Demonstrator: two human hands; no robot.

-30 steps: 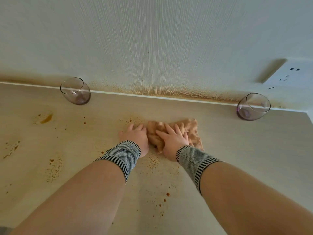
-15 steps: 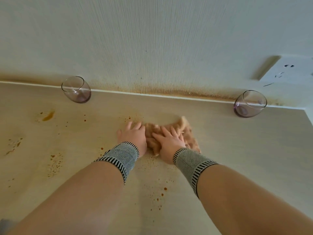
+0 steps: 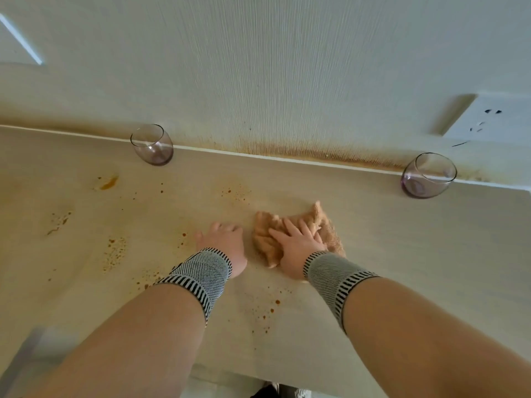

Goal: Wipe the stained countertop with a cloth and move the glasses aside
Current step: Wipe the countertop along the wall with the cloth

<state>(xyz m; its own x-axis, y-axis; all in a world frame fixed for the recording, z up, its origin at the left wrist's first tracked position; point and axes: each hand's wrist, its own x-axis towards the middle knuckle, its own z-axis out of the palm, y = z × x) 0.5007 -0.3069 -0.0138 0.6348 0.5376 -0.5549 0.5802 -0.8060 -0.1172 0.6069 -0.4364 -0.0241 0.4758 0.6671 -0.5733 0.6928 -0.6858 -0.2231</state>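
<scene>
While pressing the cloth (image 3: 296, 234) flat under the spread right hand (image 3: 298, 242), still wiping. Left hand (image 3: 225, 242) flat on the counter (image 3: 402, 254), holding nothing. Next: rub toward the brown spots (image 3: 115, 254). Two glasses (image 3: 152, 145) by the wall.

Beige countertop (image 3: 402, 254) carrying two glasses: left glass (image 3: 152, 145) sitting at 11 o'clock, right glass (image 3: 428, 175) at 2; tan cloth (image 3: 273, 234) lying center, orange stains (image 3: 107, 182) spreading left.

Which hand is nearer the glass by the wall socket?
Right. The right hand presses the cloth, below-left of that glass. The left hand rests on the countertop, farther left.
</scene>
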